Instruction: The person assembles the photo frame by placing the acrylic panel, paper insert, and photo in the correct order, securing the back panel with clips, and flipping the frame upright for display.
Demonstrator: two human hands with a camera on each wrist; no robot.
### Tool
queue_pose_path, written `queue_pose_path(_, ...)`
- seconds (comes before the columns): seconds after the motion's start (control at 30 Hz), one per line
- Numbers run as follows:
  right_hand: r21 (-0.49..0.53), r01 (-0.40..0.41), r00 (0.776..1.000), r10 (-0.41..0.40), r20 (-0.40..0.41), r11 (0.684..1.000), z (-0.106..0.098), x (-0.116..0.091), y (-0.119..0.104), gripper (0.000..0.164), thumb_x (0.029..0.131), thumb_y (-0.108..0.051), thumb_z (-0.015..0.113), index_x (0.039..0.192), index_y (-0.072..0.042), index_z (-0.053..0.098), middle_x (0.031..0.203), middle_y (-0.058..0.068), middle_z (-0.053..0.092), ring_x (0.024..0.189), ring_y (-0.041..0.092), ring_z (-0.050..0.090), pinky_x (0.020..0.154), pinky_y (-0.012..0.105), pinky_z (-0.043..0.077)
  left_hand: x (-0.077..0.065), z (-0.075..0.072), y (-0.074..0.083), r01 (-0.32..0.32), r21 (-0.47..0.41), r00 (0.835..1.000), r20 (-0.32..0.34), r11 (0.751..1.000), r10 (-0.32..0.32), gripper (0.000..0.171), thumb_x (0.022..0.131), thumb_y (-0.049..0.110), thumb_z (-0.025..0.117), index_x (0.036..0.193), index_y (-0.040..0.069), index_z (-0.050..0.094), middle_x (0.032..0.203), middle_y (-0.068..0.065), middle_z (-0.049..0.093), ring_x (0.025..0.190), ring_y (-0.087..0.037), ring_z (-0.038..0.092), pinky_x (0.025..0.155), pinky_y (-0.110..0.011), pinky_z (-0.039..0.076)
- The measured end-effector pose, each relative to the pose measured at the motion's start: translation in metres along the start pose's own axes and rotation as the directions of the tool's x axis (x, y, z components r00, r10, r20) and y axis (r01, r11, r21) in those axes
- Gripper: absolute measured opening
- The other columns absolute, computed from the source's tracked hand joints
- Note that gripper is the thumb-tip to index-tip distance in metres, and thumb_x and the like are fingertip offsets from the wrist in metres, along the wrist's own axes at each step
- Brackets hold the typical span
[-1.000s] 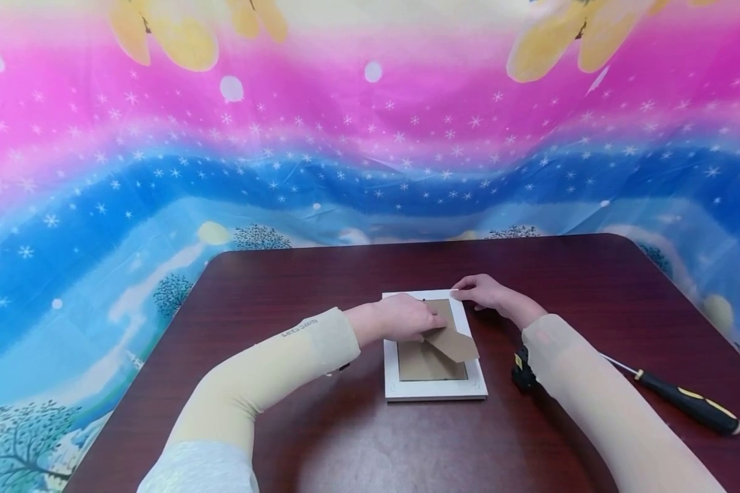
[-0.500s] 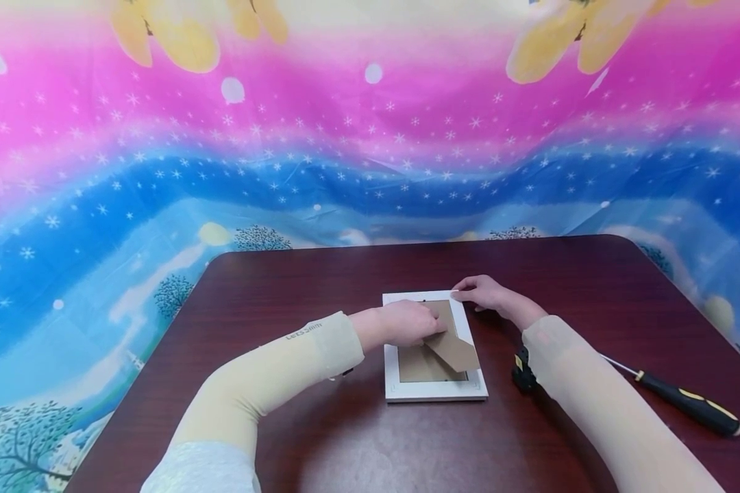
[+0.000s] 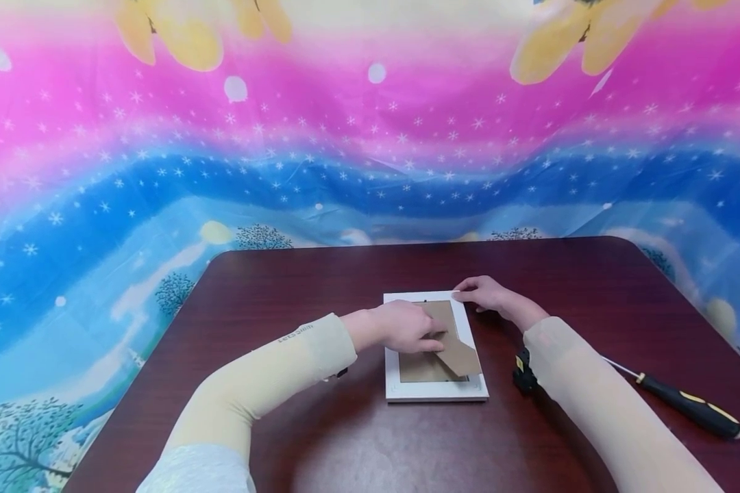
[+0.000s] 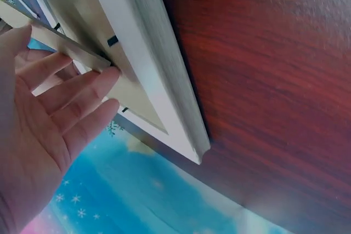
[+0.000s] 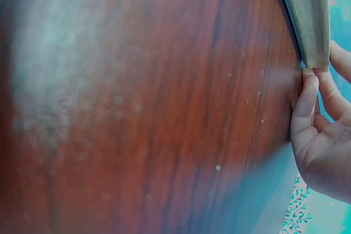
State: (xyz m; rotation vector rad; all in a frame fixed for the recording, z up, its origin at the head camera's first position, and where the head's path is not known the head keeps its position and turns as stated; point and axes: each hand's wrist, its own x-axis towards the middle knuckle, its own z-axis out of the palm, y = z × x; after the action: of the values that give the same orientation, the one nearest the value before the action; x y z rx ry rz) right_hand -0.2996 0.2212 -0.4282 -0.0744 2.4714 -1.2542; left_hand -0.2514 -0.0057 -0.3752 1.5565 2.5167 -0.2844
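Right before you, picture frame [image 3: 434,391] lies back-up | stand [image 3: 459,357] sits lower at its free end than a second ago, likely being folded down | your left hand [image 3: 405,326], thumb now spread, touches it with near-straight fingers | your right hand [image 3: 482,293] pinches the frame's far right corner | dark-red table [image 3: 296,287] beneath, glossy | snowflake-printed cloth [image 3: 370,161] hangs behind

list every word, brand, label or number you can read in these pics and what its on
"LetsSlim", a likely reading of small, blurred letters: on the cream left sleeve.
Too small to read: any marking on the black-and-yellow object by the right sleeve.
None I can make out: the picture frame and the screwdriver.
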Motion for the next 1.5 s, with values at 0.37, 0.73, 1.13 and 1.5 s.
queue_pose_path(0.37, 0.005, -0.007, 1.000, 0.007, -0.002, 1.000, 0.001, 0.000, 0.003, 0.037, 0.098, -0.023, 0.059, 0.124, 0.003, 0.059, 0.132, 0.023, 0.050, 0.113, 0.032, 0.051, 0.083, 0.039, 0.049, 0.002, 0.006, 0.006, 0.016, 0.119, 0.999, -0.045, 0.993, -0.011, 0.045, 0.094, 0.055, 0.054, 0.123, 0.022, 0.062, 0.098, 0.005, 0.063, 0.084, -0.008, 0.062, 0.072, -0.025, 0.049)
queue_pose_path(0.73, -0.004, -0.006, 1.000, 0.006, -0.008, 1.000, -0.001, -0.003, 0.000, 0.037, 0.098, -0.023, 0.059, 0.124, 0.004, 0.059, 0.130, 0.023, 0.051, 0.111, 0.032, 0.052, 0.083, 0.040, 0.050, 0.006, 0.009, 0.010, 0.034, 0.204, 0.996, -0.089, 0.978, -0.017, 0.042, 0.091, 0.057, 0.057, 0.113, 0.022, 0.063, 0.092, 0.007, 0.061, 0.073, -0.007, 0.060, 0.059, -0.025, 0.046)
queue_pose_path(1.13, -0.004, -0.016, 1.000, 0.016, 0.001, 1.000, 0.000, -0.002, -0.002, 0.038, 0.099, -0.024, 0.058, 0.125, 0.003, 0.058, 0.132, 0.023, 0.049, 0.113, 0.032, 0.050, 0.084, 0.040, 0.049, -0.002, 0.010, 0.000, 0.048, 0.098, 0.991, -0.126, 0.994, -0.035, 0.043, 0.095, 0.057, 0.050, 0.120, 0.024, 0.062, 0.103, 0.008, 0.062, 0.088, -0.007, 0.063, 0.068, -0.026, 0.049)
queue_pose_path(1.5, 0.004, -0.011, 1.000, 0.011, 0.009, 1.000, -0.001, 0.003, 0.001, 0.039, 0.098, -0.024, 0.059, 0.126, 0.003, 0.058, 0.134, 0.023, 0.048, 0.116, 0.034, 0.049, 0.087, 0.042, 0.048, -0.014, 0.011, -0.057, 0.306, -0.205, 0.902, -0.249, 0.930, -0.351, 0.043, 0.098, 0.047, 0.051, 0.128, 0.018, 0.059, 0.113, 0.002, 0.065, 0.099, -0.013, 0.063, 0.079, -0.036, 0.050)
